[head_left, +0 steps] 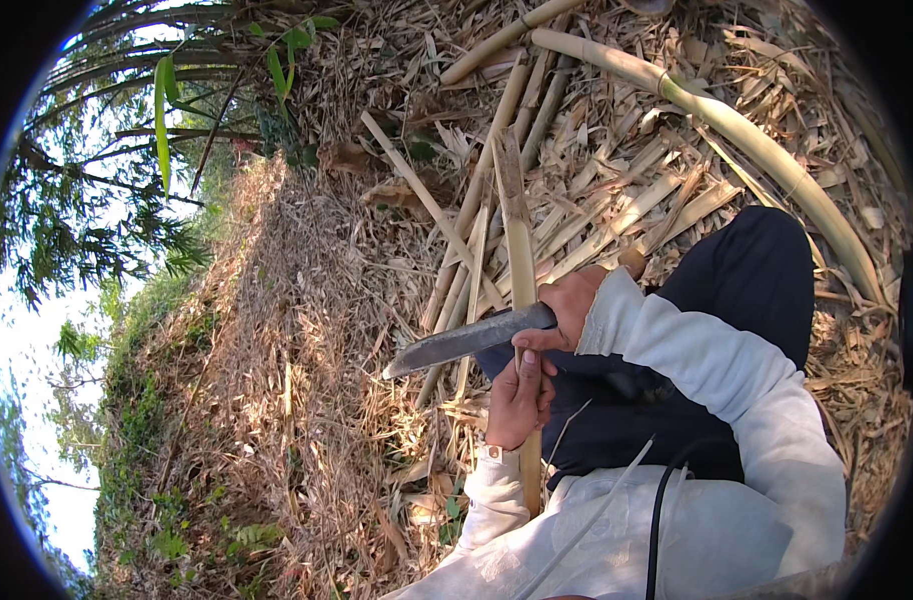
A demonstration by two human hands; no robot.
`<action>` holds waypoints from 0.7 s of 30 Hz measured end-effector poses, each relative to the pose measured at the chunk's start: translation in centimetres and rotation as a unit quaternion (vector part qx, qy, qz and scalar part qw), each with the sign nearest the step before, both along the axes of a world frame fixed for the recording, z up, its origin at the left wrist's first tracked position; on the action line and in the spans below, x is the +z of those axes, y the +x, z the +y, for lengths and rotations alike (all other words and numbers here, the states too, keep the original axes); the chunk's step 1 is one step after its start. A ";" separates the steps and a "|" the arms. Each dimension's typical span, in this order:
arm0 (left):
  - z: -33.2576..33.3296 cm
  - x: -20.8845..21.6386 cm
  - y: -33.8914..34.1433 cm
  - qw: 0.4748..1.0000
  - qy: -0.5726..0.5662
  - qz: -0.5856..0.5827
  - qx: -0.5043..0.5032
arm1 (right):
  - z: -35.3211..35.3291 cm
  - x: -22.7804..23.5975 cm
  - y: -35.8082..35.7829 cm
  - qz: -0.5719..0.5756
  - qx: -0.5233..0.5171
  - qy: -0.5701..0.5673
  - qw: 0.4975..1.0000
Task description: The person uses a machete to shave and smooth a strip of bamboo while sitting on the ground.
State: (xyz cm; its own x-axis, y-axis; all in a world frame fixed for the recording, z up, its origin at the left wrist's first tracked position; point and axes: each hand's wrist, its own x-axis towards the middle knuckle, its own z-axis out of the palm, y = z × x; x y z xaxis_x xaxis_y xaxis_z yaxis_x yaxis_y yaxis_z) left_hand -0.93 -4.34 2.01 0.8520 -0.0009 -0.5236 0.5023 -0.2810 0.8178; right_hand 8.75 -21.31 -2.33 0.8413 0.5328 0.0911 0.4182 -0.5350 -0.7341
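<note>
My right hand (569, 308) grips a large knife (462, 342) with a broad dark blade, its tip pointing left. The blade lies across a split bamboo strip (519, 245) that runs away from my body. The handle end shows beyond my hand, on its right. Just nearer to me, my left hand (517, 408) is closed around the strip, its thumb close below the blade. The strip's near end reaches down against my light shirt, and its far end rests among other bamboo pieces.
Cut bamboo poles (482, 165) and flat splints (617, 220) lie ahead of me on dry litter. A thick curved bamboo pole (767, 150) arcs along the right, beyond my dark-trousered knee (752, 265). A black cord (659, 525) hangs over my shirt. Leafy branches (97, 170) stand at the left.
</note>
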 end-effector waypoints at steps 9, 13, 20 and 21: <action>0.3 0.8 -0.5 0.999 0.032 -0.029 0.011 | -1.4 -1.8 2.8 -0.085 -0.076 -0.021 0.993; 0.4 1.7 -1.9 1.000 0.023 -0.005 0.003 | -4.3 -2.7 6.5 0.080 -0.153 0.022 0.985; 0.6 1.2 -2.8 0.999 -0.013 -0.009 0.040 | -0.1 -2.3 1.9 -0.125 -0.106 0.061 0.985; 0.7 1.3 -2.9 0.999 -0.008 -0.012 0.042 | -0.2 -2.0 2.0 -0.113 -0.088 0.046 0.989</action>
State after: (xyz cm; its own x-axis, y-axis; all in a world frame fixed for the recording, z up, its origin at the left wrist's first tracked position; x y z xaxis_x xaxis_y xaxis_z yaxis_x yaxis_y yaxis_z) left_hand -3.81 -3.63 3.36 0.8614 0.0626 -0.5040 0.5041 -0.2256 0.8337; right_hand 10.74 -21.52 -4.34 0.8733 0.3599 0.3284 0.4829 -0.5496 -0.6817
